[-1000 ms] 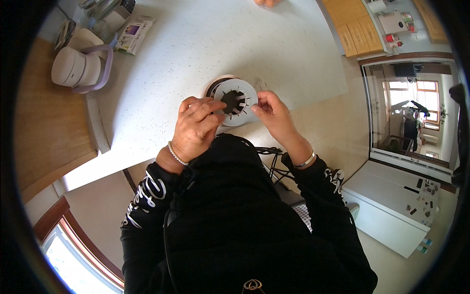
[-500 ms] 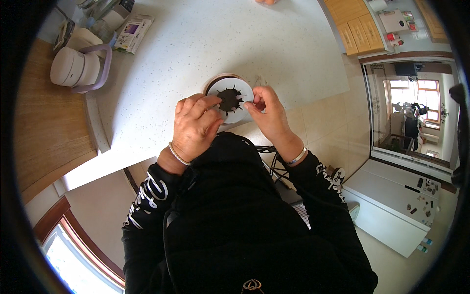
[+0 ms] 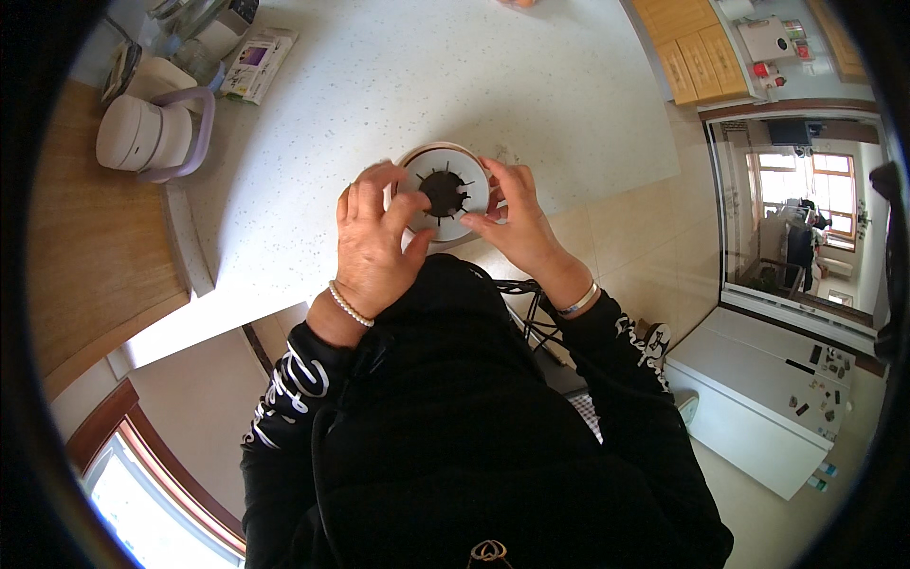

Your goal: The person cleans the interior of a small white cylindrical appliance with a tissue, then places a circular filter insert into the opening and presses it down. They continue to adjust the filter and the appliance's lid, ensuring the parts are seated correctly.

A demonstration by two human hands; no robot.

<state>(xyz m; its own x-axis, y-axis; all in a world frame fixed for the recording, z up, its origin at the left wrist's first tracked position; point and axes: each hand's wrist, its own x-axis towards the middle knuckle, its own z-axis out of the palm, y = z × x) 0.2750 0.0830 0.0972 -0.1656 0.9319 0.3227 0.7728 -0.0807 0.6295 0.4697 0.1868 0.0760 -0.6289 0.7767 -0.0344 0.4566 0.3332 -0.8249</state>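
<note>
A round white disc [image 3: 453, 229] lies over a round container with a brownish rim [image 3: 438, 145], close to the counter's near edge. At its middle is a dark round part [image 3: 443, 194] with short dark lines radiating from it. My left hand [image 3: 372, 223] is at the disc's left side, fingers apart, with one fingertip over the white surface beside the dark middle. My right hand [image 3: 517, 209] grips the disc's right edge, thumb on top and fingers curled along the outer side. What lies beneath the disc is hidden.
The speckled white counter [image 3: 379, 85] spreads out ahead. At the left stand a white appliance with a lilac handle [image 3: 204, 133] and a flat package [image 3: 258, 64]. A wooden panel [image 3: 104, 256] borders the left. Beyond the right edge are tiled floor and a white fridge [image 3: 749, 389].
The disc has shifted slightly left and sits more evenly within the container's rim. My left hand's fingers have spread from their pinch. My right thumb has slid nearer along the disc.
</note>
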